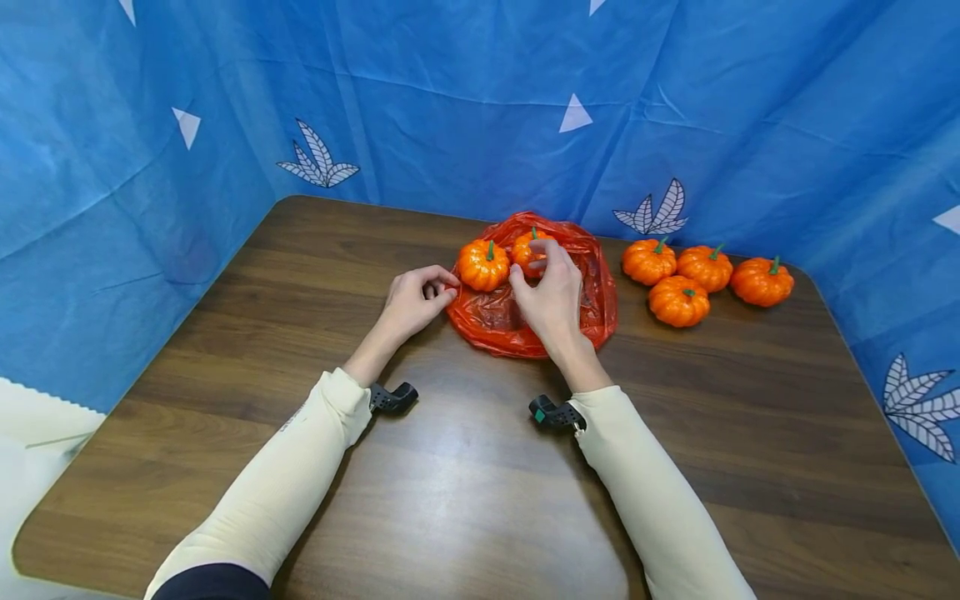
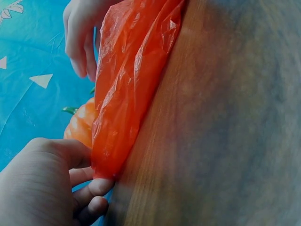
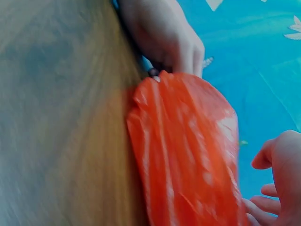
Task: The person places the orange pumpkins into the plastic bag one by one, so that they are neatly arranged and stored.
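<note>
A red plastic bag (image 1: pixel 495 312) lies with its mouth spread wide on the wooden table. Inside its rim sit two small orange pumpkins with green stems, one pumpkin (image 1: pixel 482 267) at the left and another pumpkin (image 1: pixel 525 250) behind my right hand. The bag's left edge is pinched between the thumb and fingers of my left hand (image 1: pixel 418 300). Over the bag, my right hand (image 1: pixel 553 302) has its thumb and fingers spread apart, close to the second pumpkin and partly covering it. Nothing shows between the right thumb and fingers (image 3: pixel 265 155) in the right wrist view.
Several more orange pumpkins (image 1: pixel 678 302) stand grouped on the table to the right of the bag. A blue patterned cloth (image 1: pixel 465 108) hangs along the table's back and sides. Black wrist mounts (image 1: pixel 393 398) are strapped below both hands.
</note>
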`<state>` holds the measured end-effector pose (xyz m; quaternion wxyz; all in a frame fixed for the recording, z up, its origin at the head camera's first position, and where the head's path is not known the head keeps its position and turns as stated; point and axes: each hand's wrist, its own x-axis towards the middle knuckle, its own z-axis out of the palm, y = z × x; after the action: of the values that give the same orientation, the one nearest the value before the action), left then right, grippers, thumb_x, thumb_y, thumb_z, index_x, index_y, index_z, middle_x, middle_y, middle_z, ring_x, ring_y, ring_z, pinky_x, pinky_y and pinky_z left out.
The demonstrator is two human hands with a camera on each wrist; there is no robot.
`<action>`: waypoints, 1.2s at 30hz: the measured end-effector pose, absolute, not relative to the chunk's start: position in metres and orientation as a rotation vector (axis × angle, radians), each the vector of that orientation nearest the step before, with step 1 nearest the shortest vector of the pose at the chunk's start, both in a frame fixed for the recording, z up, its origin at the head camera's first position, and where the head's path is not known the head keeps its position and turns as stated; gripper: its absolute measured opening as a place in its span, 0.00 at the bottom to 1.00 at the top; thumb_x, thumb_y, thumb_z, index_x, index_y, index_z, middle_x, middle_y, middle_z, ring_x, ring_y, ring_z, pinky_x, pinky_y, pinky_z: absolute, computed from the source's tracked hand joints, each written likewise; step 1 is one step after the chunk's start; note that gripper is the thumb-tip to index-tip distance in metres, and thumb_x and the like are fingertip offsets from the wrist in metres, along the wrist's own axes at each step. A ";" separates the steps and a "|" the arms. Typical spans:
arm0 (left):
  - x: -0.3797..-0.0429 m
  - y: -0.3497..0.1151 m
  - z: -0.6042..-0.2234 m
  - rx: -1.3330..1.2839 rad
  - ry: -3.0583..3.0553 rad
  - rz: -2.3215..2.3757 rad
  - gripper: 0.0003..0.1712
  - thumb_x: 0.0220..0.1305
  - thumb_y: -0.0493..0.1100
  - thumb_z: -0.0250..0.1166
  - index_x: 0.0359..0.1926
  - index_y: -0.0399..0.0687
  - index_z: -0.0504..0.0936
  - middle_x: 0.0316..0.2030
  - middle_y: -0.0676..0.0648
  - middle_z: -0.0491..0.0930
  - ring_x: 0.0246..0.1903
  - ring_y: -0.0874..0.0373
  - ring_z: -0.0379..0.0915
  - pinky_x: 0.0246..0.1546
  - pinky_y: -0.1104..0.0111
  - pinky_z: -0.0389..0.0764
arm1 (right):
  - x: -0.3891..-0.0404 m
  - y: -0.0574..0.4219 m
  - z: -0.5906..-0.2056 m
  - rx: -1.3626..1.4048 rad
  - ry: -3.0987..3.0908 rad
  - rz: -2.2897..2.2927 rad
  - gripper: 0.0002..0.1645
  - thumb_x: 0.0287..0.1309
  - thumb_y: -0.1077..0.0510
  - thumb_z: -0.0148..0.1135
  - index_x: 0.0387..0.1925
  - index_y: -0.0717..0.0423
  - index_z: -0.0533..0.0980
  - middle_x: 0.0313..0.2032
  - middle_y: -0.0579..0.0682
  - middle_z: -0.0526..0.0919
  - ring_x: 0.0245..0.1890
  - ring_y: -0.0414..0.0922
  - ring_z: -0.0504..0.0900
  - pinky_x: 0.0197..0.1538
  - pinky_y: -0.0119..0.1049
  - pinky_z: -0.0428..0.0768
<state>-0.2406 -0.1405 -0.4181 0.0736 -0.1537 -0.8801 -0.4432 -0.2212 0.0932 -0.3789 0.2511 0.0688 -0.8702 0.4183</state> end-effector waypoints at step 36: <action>-0.240 -0.140 -0.417 -0.445 -2.653 -1.328 0.06 0.67 0.41 0.69 0.43 0.50 0.89 0.29 0.49 0.80 0.27 0.55 0.70 0.31 0.68 0.66 | -0.193 0.272 -0.352 -0.220 -2.311 0.939 0.27 0.67 0.48 0.65 0.60 0.61 0.78 0.58 0.59 0.84 0.58 0.59 0.81 0.71 0.52 0.62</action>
<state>-0.2404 -0.1396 -0.4174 0.0706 -0.1478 -0.8821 -0.4416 -0.1931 0.2715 -0.3523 0.3135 -0.0833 -0.8764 0.3560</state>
